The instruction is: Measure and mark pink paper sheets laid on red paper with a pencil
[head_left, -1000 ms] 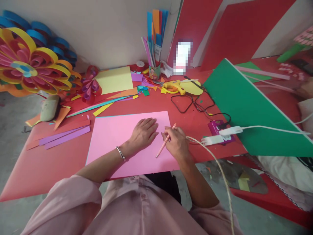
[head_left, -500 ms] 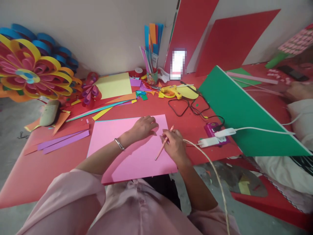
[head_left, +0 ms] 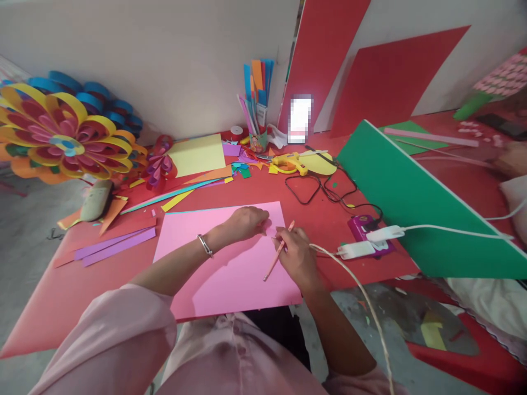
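A sheet of pink paper (head_left: 222, 274) lies in front of me on the red table, with a thin blue-green edge showing along its back. Over its upper right part is my left hand (head_left: 248, 221), fingers curled in and closed; whatever they may hold is hidden. My right hand (head_left: 298, 255) is at the sheet's right edge, gripping a pink pencil (head_left: 272, 267) slantwise between the fingers, its eraser end pointing down toward me. The two hands' fingertips are close together, a small gap between them.
Purple paper strips (head_left: 119, 247) and a paper flower (head_left: 68, 142) lie left. Behind are yellow paper (head_left: 197, 155), a yellow glue gun (head_left: 290, 163), a cup (head_left: 258, 142) of strips and a phone (head_left: 300, 118). Rightward stand a power strip (head_left: 366, 227), white cable and green board (head_left: 411, 208).
My left hand's fingers have curled in more. The pencil stays in my right hand, nearly the same slant. The whole view has shifted slightly.
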Demonstrator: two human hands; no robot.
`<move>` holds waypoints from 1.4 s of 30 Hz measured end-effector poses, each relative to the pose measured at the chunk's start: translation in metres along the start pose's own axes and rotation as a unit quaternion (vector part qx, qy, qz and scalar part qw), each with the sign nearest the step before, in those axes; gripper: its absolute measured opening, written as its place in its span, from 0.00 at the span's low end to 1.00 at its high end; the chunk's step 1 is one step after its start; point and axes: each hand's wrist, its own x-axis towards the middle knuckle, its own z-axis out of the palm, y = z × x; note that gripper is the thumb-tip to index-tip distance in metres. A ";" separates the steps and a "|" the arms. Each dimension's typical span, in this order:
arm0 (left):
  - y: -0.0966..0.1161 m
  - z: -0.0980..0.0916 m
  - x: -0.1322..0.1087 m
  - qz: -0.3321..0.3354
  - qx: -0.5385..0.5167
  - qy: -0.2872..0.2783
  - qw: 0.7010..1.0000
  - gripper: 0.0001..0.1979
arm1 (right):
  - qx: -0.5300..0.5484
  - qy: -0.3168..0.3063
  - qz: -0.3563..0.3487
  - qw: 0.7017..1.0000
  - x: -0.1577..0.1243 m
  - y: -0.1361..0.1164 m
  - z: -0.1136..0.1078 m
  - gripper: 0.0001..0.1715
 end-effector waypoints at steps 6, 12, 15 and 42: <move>-0.024 -0.006 -0.001 -0.044 -0.027 0.055 0.997 0.04 | 0.012 0.043 -0.013 0.999 -0.001 0.004 0.002 0.03; -0.082 -0.021 0.014 -0.123 -0.002 0.144 0.982 0.09 | 0.006 0.053 -0.028 0.998 -0.002 0.005 0.007 0.02; -0.096 -0.024 0.012 -0.157 0.037 0.187 0.969 0.11 | 0.004 0.039 -0.023 0.999 -0.002 0.006 0.009 0.03; -0.047 -0.014 -0.113 -0.150 0.111 0.102 0.977 0.10 | -0.021 -0.099 -0.217 0.971 0.070 -0.056 0.027 0.13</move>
